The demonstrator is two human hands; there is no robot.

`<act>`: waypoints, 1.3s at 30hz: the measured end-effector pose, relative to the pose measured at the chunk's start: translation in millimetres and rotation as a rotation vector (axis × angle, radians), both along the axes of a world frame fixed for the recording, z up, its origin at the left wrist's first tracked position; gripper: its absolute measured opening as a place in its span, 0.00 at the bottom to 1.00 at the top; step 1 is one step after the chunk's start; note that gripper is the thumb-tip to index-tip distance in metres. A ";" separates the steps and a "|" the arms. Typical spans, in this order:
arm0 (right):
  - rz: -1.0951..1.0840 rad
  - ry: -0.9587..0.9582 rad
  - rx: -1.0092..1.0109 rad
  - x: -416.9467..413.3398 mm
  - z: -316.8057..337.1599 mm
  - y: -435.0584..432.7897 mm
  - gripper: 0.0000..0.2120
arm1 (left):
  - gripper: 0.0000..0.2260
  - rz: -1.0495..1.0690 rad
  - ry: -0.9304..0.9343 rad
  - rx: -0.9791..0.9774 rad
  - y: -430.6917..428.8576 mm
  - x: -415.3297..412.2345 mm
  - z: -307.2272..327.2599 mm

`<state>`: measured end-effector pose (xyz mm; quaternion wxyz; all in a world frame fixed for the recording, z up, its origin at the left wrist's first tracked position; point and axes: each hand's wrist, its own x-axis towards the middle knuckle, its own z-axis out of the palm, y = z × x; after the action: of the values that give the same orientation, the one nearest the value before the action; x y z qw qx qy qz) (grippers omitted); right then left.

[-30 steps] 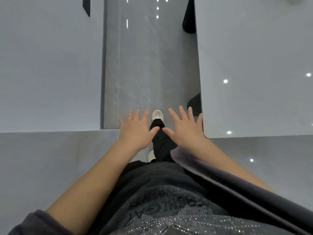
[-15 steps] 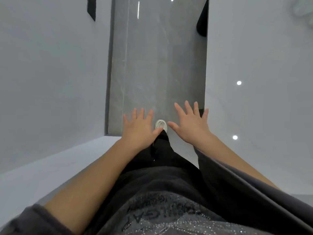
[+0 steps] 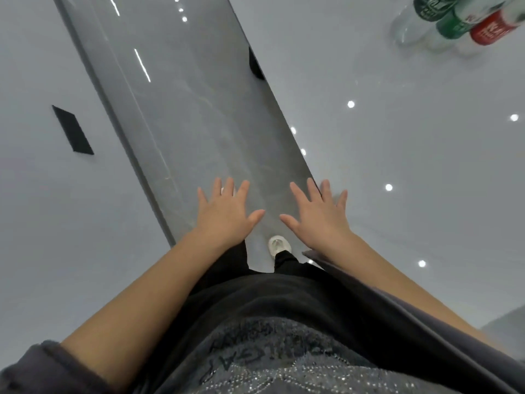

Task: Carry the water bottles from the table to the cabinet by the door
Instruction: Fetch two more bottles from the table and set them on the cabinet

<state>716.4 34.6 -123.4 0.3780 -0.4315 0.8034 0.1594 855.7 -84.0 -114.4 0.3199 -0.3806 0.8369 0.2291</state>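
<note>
While the water bottles [image 3: 454, 21] stand on the table's [image 3: 397, 166] far side, we judge carrying not yet begun.
Our left hand [image 3: 224, 214] and right hand [image 3: 318, 220] hover by the table's near edge, each grip spread and empty.

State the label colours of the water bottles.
Two green labels and one red on the water bottles; head view, top right corner.

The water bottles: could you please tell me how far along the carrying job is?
Nothing looks done yet. The water bottles stand grouped on the white table. In hand: nothing; the left hand and right hand are open, empty, fingers spread. Left: picking them up and carrying every one across.
</note>
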 end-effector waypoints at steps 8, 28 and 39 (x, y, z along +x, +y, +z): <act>-0.291 0.011 -0.064 -20.3 11.7 -96.2 0.35 | 0.33 -0.339 0.020 -0.043 -127.8 -59.7 14.0; -0.910 0.012 -0.161 -184.0 11.1 -183.2 0.35 | 0.33 -0.704 0.114 -0.042 -234.6 -291.1 10.6; -1.484 0.099 -0.154 -212.2 15.1 -204.1 0.36 | 0.31 -1.074 0.147 0.095 -273.6 -392.3 3.1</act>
<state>504.2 -169.5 -108.3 0.3183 0.2064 0.9086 -0.1748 463.4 -357.6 -111.3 0.3496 0.1323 0.9224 0.0970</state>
